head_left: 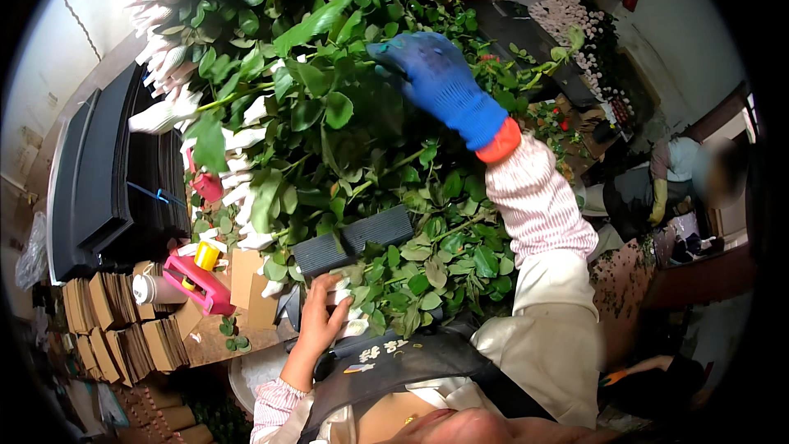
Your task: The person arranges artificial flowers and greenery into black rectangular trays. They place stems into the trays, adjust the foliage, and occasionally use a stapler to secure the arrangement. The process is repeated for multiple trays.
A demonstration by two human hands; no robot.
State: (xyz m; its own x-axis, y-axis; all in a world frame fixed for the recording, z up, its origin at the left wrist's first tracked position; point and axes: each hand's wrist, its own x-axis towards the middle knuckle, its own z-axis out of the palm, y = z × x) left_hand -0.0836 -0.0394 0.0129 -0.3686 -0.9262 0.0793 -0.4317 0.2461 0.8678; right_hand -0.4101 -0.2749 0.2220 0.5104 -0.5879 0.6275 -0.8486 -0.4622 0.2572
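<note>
Over the far part of a large heap of leafy green stems (312, 123), my right hand (427, 70) wears a blue knitted glove with an orange cuff. Its fingers are curled closed among leaves, and what they hold is hidden. Many stems end at the left in white sleeves (164, 115) that cover their heads. My bare left hand (319, 321) lies low at the heap's near left, beside a dark ribbed strip (353, 240). Its thumb and finger are apart, with white-covered heads (353, 327) touching or just beneath them.
Black sheets (107, 173) stand stacked at the left. A pink tool (197, 284) with a yellow part, a white lidded cup (156, 289) and cardboard pieces (123, 337) are near the table edge. At the right, another person (657, 185) wears yellow gloves; more white-sleeved flowers (567, 16) lie behind.
</note>
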